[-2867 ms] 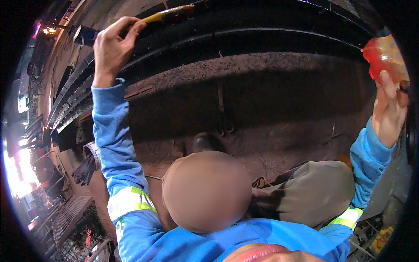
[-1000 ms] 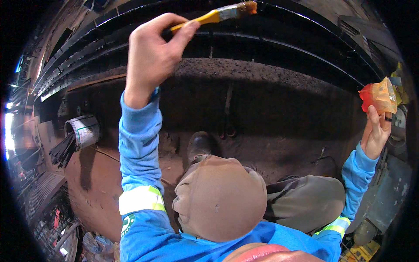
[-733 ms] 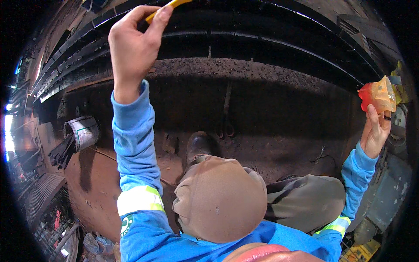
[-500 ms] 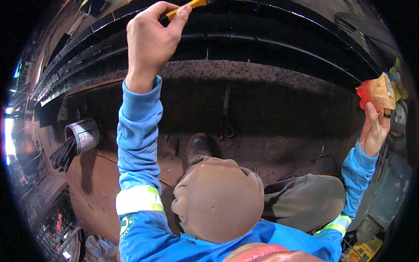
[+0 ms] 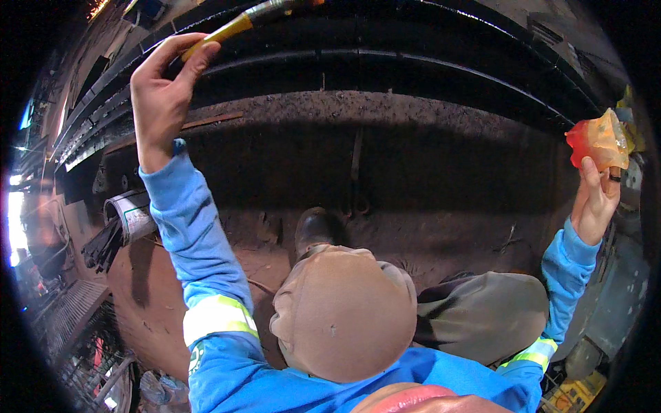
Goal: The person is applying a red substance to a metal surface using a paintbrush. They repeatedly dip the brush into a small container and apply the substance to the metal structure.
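Note:
My left hand (image 5: pixel 162 96) is raised high and grips the yellow handle of a paintbrush (image 5: pixel 241 20), whose bristle end reaches the black metal beam (image 5: pixel 413 55) overhead. My right hand (image 5: pixel 595 199) is lifted at the right edge and holds a crumpled orange-red plastic container (image 5: pixel 597 141) from below. Both arms wear blue sleeves with reflective yellow bands. My bent knee in tan trousers (image 5: pixel 344 316) and a dark boot (image 5: pixel 315 227) sit between the arms.
A rough rusty surface (image 5: pixel 413 151) runs under the black beams. A grey tin holding dark sticks (image 5: pixel 127 217) lies at the left on the reddish floor. Metal grating (image 5: pixel 69 316) and clutter fill the lower left. A yellow object (image 5: pixel 575 396) sits at the lower right.
My left hand with the brush has shifted along the black beam, first left, then right, and now sits further left and lower. My right hand keeps the orange container raised.

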Tool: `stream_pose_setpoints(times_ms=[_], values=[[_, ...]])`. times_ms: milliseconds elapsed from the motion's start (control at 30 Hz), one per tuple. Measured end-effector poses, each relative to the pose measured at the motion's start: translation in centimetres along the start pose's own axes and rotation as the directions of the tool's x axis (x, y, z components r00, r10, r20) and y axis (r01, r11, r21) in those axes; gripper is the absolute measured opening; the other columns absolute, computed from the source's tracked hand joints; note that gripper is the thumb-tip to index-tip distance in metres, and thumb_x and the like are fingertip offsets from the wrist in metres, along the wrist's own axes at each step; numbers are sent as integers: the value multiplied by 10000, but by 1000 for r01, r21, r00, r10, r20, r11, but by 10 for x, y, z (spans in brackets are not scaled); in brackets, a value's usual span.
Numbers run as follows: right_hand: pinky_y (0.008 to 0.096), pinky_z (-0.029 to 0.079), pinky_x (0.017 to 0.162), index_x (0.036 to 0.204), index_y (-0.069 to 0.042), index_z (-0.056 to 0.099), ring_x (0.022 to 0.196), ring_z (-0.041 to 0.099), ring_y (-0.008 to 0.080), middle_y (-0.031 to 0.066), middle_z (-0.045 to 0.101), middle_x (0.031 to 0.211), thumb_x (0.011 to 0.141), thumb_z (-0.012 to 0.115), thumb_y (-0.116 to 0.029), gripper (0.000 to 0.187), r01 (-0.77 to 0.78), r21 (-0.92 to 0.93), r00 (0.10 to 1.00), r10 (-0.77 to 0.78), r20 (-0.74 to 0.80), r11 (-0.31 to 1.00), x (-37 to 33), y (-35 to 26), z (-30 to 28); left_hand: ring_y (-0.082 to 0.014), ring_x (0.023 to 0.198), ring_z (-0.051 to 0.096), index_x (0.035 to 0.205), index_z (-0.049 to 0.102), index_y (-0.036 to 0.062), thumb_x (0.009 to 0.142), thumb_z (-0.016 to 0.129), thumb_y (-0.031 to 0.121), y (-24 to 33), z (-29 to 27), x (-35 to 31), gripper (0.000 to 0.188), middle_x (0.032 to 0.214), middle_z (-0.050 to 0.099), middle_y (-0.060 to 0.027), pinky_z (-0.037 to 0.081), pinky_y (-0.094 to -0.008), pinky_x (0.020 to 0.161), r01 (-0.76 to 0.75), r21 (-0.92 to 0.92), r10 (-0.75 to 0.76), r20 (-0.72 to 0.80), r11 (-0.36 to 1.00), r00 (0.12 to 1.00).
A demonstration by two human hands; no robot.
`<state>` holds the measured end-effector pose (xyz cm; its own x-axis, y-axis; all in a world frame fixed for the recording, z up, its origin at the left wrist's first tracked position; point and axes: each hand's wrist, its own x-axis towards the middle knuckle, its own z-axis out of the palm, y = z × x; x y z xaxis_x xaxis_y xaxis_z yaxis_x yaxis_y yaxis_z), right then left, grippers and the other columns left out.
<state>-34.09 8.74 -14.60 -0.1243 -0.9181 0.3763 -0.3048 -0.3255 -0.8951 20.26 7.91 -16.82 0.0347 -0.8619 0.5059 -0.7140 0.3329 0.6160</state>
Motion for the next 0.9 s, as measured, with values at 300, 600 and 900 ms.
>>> stream_pose_setpoints(times_ms=[300, 600, 900], values=[[377, 408, 1076, 1278, -14, 558, 1201, 556, 210, 98, 572, 1298, 866, 730, -74, 451, -40, -28, 999, 41, 19, 999, 3, 4, -3, -69, 847, 619, 1064, 711, 21, 915, 699, 152, -26, 21, 46, 199, 949, 723, -33, 485, -212, 775, -227, 178, 196, 179, 957, 964], [364, 416, 1071, 1311, -13, 528, 1215, 545, 216, 98, 561, 1314, 850, 739, -55, 509, -14, -23, 1000, 15, 27, 1000, 1, 1, -1, -63, 886, 616, 1042, 722, 19, 914, 703, 135, -37, 26, 35, 174, 952, 719, -14, 470, -200, 794, -96, 21, 90, 205, 995, 975], [354, 385, 1095, 1291, -24, 531, 1215, 541, 212, 89, 563, 1304, 843, 748, -71, 500, -56, 22, 997, 54, 46, 998, 0, 1, -1, -50, 695, 584, 997, 743, 35, 888, 744, 219, -25, 33, 29, 213, 794, 702, -7, 452, -200, 624, -22, 74, 25, -32, 997, 999]])
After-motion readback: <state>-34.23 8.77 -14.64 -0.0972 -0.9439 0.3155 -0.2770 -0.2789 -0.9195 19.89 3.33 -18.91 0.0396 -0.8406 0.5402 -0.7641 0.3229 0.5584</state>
